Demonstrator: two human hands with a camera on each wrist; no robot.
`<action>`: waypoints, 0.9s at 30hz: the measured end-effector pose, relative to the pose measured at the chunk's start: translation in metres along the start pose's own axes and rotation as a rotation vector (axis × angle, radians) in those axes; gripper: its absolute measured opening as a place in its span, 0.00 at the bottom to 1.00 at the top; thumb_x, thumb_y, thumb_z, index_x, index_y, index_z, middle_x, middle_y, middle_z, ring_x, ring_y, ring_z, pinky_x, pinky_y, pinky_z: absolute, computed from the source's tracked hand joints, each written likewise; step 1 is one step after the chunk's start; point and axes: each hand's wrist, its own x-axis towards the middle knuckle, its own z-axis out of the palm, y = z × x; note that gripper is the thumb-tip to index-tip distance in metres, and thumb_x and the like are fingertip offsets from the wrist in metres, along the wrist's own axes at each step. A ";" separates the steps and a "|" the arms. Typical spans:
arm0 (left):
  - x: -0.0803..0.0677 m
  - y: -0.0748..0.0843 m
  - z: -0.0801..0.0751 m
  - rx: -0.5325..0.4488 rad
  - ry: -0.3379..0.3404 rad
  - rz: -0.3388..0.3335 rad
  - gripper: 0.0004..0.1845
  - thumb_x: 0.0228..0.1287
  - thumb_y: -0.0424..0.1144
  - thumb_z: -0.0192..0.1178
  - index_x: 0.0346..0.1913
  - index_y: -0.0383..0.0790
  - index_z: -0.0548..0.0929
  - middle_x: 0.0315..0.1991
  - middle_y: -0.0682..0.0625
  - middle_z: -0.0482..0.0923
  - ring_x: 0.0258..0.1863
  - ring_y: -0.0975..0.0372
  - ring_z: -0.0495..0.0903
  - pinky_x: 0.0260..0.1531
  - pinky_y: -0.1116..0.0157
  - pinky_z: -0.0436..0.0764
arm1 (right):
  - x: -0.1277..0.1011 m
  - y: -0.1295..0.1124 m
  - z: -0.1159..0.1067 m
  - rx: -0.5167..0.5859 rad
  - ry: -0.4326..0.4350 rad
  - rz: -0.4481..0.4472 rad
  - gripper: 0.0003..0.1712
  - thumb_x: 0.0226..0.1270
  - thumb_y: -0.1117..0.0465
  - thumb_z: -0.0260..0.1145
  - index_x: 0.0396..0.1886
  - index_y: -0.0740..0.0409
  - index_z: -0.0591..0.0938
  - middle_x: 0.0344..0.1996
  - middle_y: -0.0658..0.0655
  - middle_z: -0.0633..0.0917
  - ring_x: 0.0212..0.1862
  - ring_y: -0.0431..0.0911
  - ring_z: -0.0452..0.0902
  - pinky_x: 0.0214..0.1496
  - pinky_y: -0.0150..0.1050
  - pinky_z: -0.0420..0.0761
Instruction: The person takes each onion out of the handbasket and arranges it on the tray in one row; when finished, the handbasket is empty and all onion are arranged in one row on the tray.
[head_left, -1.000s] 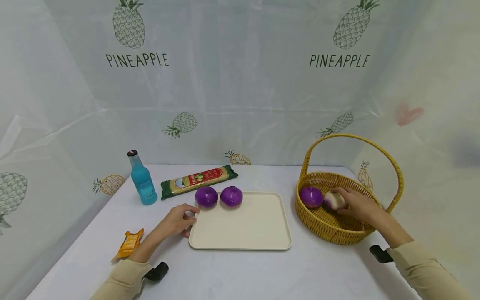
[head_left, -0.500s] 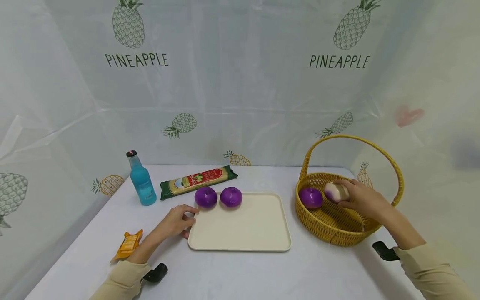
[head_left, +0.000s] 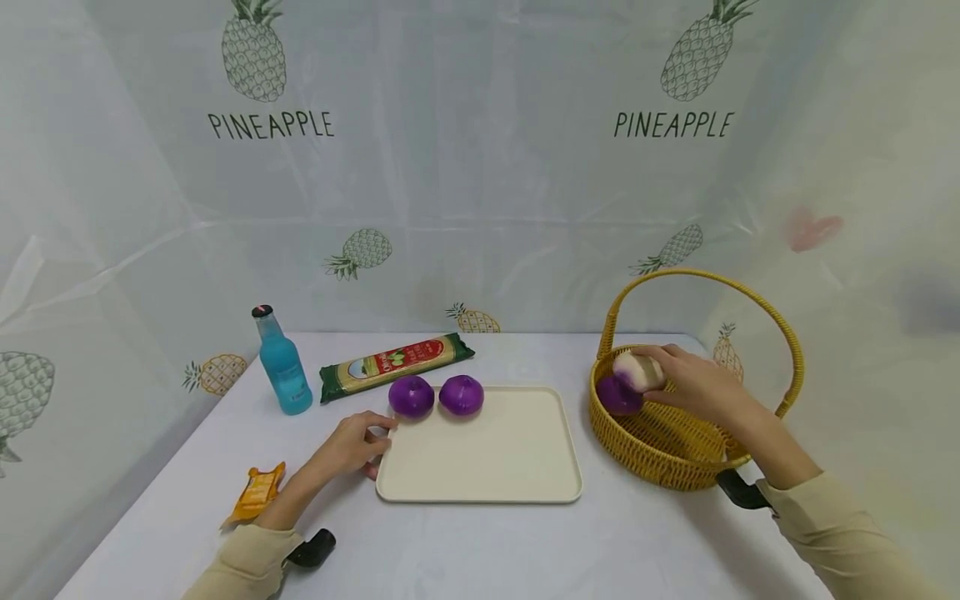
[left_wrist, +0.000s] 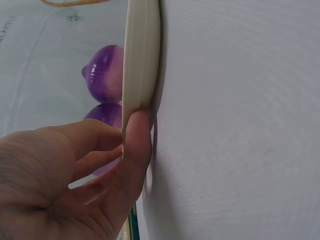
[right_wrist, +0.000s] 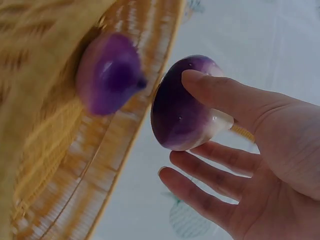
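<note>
The right hand [head_left: 701, 387] pinches a purple-white bulb [head_left: 637, 372] above the basket [head_left: 675, 467] rim, over the purple onion [head_left: 617, 395] inside; the tray [head_left: 495, 458] lies to its left, where the left hand [head_left: 347, 446] grips the near-left corner

- White table [head_left: 480, 542] under soft, even light
- Pale plastic curtain [head_left: 480, 183] behind and at both sides, printed with pineapples [head_left: 253, 50] and the word PINEAPPLE
- Faint pink heart [head_left: 813, 229] on the right side
</note>
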 end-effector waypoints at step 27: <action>0.001 0.001 0.001 -0.008 -0.003 0.008 0.17 0.60 0.30 0.64 0.53 0.37 0.84 0.50 0.42 0.81 0.32 0.63 0.78 0.24 0.69 0.79 | 0.078 -0.099 0.052 0.092 -0.059 -0.138 0.35 0.58 0.53 0.74 0.65 0.45 0.73 0.53 0.57 0.80 0.39 0.46 0.77 0.38 0.43 0.79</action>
